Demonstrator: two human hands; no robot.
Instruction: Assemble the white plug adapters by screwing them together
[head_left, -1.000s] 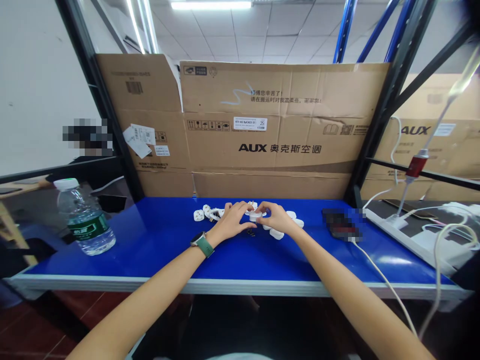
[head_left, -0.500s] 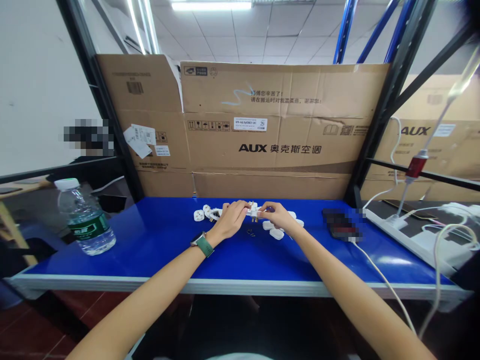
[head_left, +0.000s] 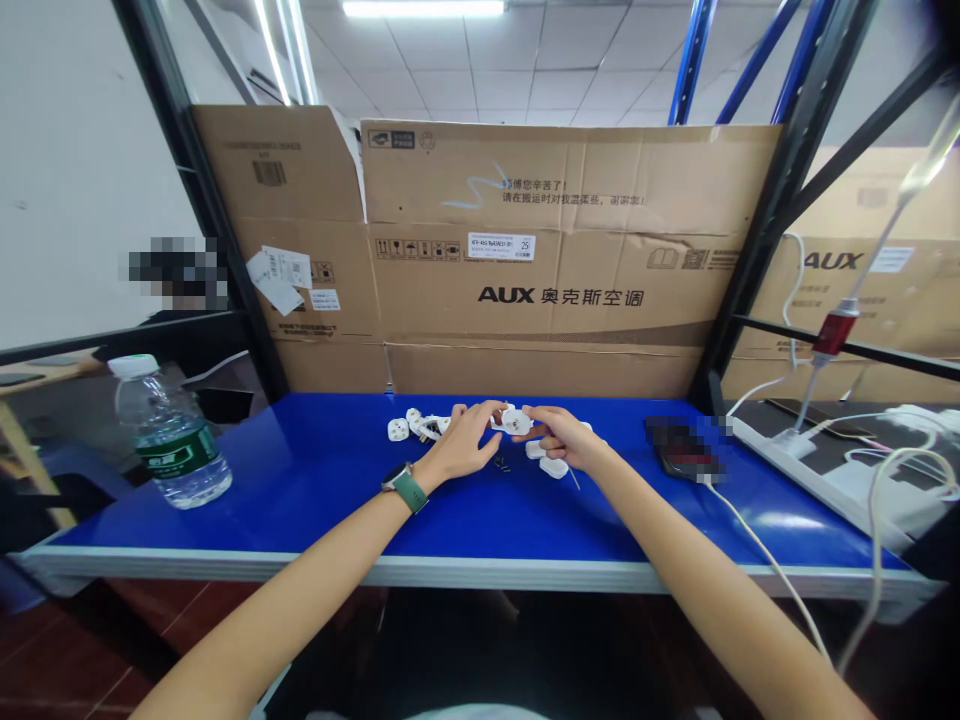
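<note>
Both my hands meet over the far middle of a blue table [head_left: 315, 500]. My left hand [head_left: 465, 445], with a green watch on its wrist, pinches one side of a small white plug part [head_left: 514, 421]. My right hand [head_left: 559, 437] grips the same part from the right, fingers curled. The part is held a little above the table. More white plug parts [head_left: 409, 427] lie to the left of my hands, and others [head_left: 553, 467] lie under and beside my right hand. Small dark screws [head_left: 501, 463] rest on the table below the held part.
A water bottle [head_left: 169, 435] stands at the table's left. A blurred dark object [head_left: 686, 448] with a white cable lies at the right, beside a white power strip [head_left: 810, 470]. Cardboard boxes [head_left: 540, 260] wall the back, between black rack posts. A person sits at far left.
The white part has been lifted off the table and turned between my fingers; its metal pins showed half a second ago, now its round white face shows. My arms have barely moved.
</note>
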